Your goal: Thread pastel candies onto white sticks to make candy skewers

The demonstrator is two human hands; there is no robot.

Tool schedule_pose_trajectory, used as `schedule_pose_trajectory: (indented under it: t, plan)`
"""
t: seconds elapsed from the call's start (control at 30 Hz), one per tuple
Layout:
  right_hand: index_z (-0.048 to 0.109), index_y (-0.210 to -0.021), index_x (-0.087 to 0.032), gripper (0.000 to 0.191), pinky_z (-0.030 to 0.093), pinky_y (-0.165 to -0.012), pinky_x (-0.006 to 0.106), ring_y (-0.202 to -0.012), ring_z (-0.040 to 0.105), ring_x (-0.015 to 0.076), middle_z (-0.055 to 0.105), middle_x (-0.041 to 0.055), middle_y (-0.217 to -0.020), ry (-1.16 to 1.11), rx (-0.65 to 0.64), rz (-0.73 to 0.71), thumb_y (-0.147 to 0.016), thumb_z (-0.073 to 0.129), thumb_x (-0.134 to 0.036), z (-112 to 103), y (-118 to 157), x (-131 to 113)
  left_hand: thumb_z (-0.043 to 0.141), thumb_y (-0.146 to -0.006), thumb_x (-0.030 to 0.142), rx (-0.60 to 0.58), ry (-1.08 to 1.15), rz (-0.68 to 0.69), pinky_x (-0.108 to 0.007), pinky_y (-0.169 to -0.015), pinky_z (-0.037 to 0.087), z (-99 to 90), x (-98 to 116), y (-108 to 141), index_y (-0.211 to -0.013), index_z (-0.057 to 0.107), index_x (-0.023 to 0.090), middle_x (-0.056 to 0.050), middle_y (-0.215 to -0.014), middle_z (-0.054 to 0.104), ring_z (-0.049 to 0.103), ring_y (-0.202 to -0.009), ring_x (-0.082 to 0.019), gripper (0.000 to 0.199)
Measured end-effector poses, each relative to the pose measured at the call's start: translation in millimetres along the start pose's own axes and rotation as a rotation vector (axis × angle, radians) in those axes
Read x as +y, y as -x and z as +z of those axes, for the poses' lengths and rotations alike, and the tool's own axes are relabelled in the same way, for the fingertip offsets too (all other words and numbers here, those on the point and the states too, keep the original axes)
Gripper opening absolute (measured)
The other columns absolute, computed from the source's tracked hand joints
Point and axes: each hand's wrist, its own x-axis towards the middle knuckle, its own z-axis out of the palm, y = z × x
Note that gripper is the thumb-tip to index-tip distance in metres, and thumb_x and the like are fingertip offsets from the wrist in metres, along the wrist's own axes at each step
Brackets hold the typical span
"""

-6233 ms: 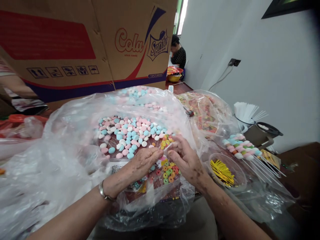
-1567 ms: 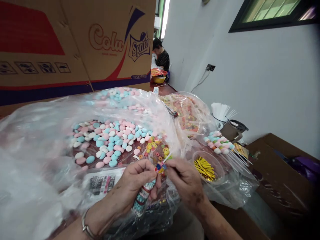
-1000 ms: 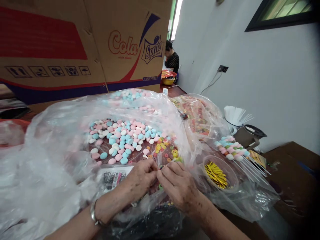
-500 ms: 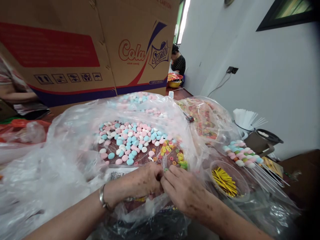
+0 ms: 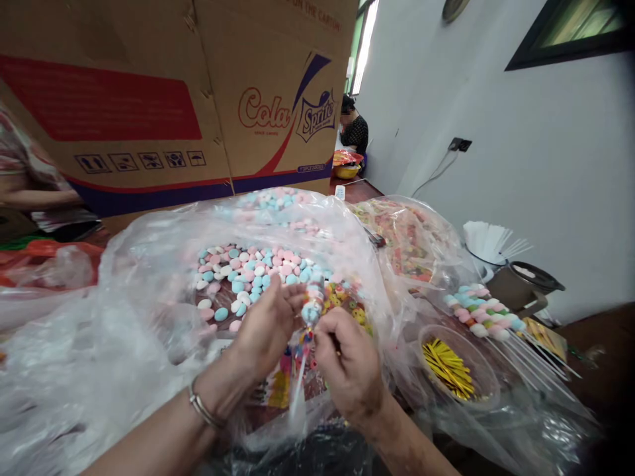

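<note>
A wrapped candy stick point(image 5: 312, 305), with pink, white and blue candies under clear film, stands nearly upright between my hands, its blurred white stick pointing down. My left hand point(image 5: 268, 327) is open beside it, fingers stretched out and their tips close to the candies; whether they touch is unclear. My right hand point(image 5: 350, 363) is closed in a pinch at the gathered neck of the wrapper, just below the candies. Any tie between those fingertips is hidden. Behind, loose pastel candies point(image 5: 255, 264) and yellow and green ring candies point(image 5: 342, 299) lie in a large clear plastic bag point(image 5: 149, 244).
A round clear tub point(image 5: 489, 363) of gold twist ties point(image 5: 446, 370) stands on the right. Beyond it are finished candy sticks point(image 5: 486, 311), a dark jug point(image 5: 526, 287) and white sticks point(image 5: 489, 244). A big carton point(image 5: 149, 79) blocks the back. Two other people sit farther off.
My hands have moved apart from their closed-together position. The wrapped candy stick now shows upright between them, and my left fingers have straightened out. The view has tilted slightly.
</note>
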Motion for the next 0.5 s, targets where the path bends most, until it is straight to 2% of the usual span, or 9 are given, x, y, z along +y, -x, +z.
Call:
schedule_pose_trajectory:
  t: [0.07,0.13,0.17,0.23,0.3,0.37,0.43,0.5]
  plan:
    - [0.05,-0.074,-0.021,0.018,0.039,-0.057,0.023,-0.059,0.05,0.0116,0.052,-0.0031,-0.066,0.047,-0.003,-0.033,-0.089,0.044,-0.013,0,0,0,0.042,-0.092,0.069,-0.121,0.117,0.061,-0.035,-0.069,0.049,-9.9,19,-2,-0.09,0.069,0.015,-0.008,-0.071,0.072,0.065,-0.066,-0.024,0.06]
    - [0.049,-0.073,-0.021,0.019,0.039,-0.058,0.024,-0.06,0.05,0.0123,0.052,-0.0027,-0.065,0.109,0.04,-0.032,-0.089,0.044,-0.012,0,-3,5,0.049,-0.088,0.071,-0.243,0.002,0.056,-0.036,-0.069,0.048,-18.2,28,-1,-0.08,0.072,0.015,-0.008,-0.06,0.071,0.066,-0.061,-0.024,0.061]
    - [0.05,-0.073,-0.021,0.019,0.039,-0.059,0.025,-0.061,0.05,0.013,0.052,-0.002,-0.065,0.143,0.068,-0.053,-0.089,0.044,-0.012,0,-5,8,0.051,-0.088,0.071,-0.254,-0.082,0.026,-0.035,-0.069,0.048,-20.9,28,0,-0.077,0.073,0.015,-0.007,-0.056,0.07,0.065,-0.058,-0.023,0.061]
    - [0.051,-0.074,-0.021,0.019,0.039,-0.063,0.027,-0.066,0.051,0.0148,0.054,-0.0001,-0.068,0.186,0.086,-0.127,-0.09,0.044,-0.013,3,-6,10,0.057,-0.087,0.067,-0.196,-0.157,-0.061,-0.033,-0.068,0.047,-22.9,23,2,-0.076,0.074,0.015,-0.006,-0.06,0.071,0.064,-0.058,-0.02,0.056]
    - [0.052,-0.073,-0.02,0.019,0.039,-0.065,0.028,-0.068,0.05,0.0152,0.054,0.0006,-0.069,0.136,0.048,-0.156,-0.089,0.044,-0.014,9,-4,7,0.07,-0.081,0.059,-0.113,-0.075,-0.102,-0.029,-0.07,0.048,-20.5,15,3,-0.08,0.074,0.015,-0.005,-0.071,0.074,0.065,-0.065,-0.018,0.044]
    - [0.052,-0.072,-0.02,0.018,0.038,-0.061,0.026,-0.064,0.048,0.0136,0.052,-0.001,-0.067,-0.033,-0.053,-0.033,-0.089,0.045,-0.016,17,2,1,0.084,-0.071,0.043,-0.06,0.049,-0.06,-0.027,-0.073,0.05,-15.1,9,5,-0.08,0.073,0.015,-0.004,-0.076,0.074,0.066,-0.072,-0.017,0.032]
    - [0.05,-0.07,-0.021,0.019,0.035,-0.055,0.024,-0.057,0.043,0.0113,0.047,-0.0041,-0.062,-0.284,-0.139,0.23,-0.089,0.047,-0.021,26,8,-5,0.09,-0.063,0.027,0.011,0.143,0.033,-0.025,-0.075,0.052,-8.3,6,9,-0.082,0.072,0.015,-0.003,-0.076,0.073,0.067,-0.075,-0.016,0.029]
    - [0.05,-0.071,-0.021,0.02,0.032,-0.051,0.023,-0.052,0.037,0.0098,0.042,-0.0063,-0.059,-0.531,-0.207,0.488,-0.09,0.05,-0.028,32,12,-9,0.09,-0.061,0.021,0.105,0.21,0.124,-0.025,-0.076,0.054,-2.8,6,15,-0.087,0.072,0.015,-0.002,-0.075,0.073,0.068,-0.075,-0.016,0.032]
